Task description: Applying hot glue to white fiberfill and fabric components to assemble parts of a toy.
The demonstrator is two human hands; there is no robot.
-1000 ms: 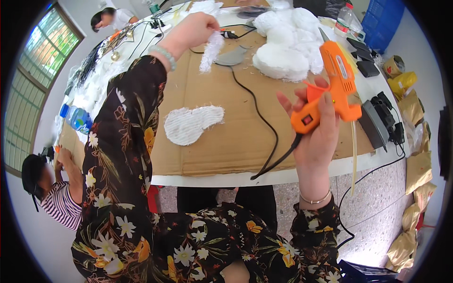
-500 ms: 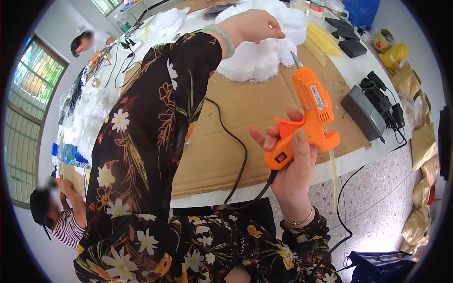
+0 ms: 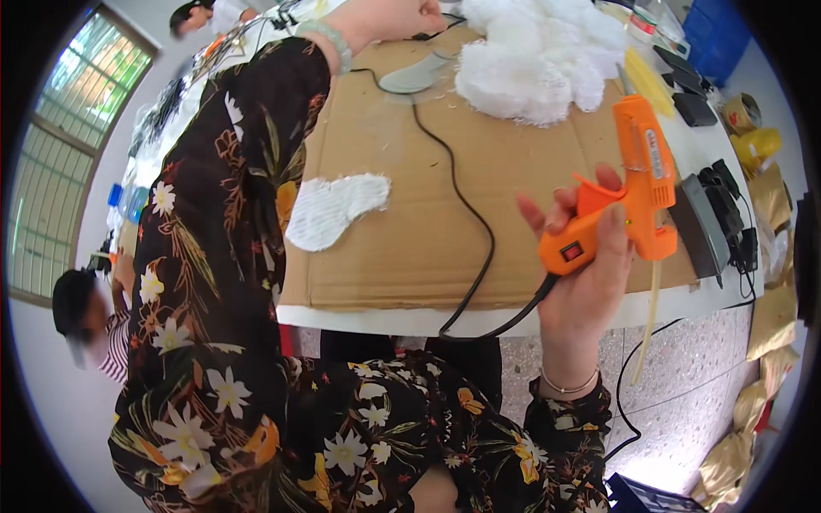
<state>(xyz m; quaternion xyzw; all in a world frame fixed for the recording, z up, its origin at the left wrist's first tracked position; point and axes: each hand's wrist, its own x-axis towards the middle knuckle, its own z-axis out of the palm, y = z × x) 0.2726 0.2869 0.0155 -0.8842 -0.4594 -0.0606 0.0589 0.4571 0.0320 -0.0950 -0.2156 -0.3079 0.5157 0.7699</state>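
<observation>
In my right hand [image 3: 590, 282] is an orange hot glue gun [image 3: 646, 175], its nozzle pointing up and away from me. My fingers wrap its handle, and a yellowish glue stick [image 3: 652, 316] hangs from its back. My left hand [image 3: 385, 21] reaches over the far part of the cardboard [image 3: 402, 256], its fingers curled at the picture's upper edge; what they hold, if anything, is hidden. Near that forearm lies a white textured fabric piece [image 3: 338, 209]. Below the left hand rests a curved pale piece [image 3: 415, 77], beside a heap of fluffy white material [image 3: 539, 64].
The gun's black cord [image 3: 466, 188] runs across the cardboard. Yellow glue sticks [image 3: 647, 81] and dark boxes [image 3: 694, 109] are at the right, with a grey case [image 3: 703, 227] nearer. Wrapped packages [image 3: 774, 321] line the floor there. Two other people are at the left.
My view has shifted, and the left hand has gone from the white heap toward the far left. The fabric piece and curved piece now show. The glue gun stays in my right hand.
</observation>
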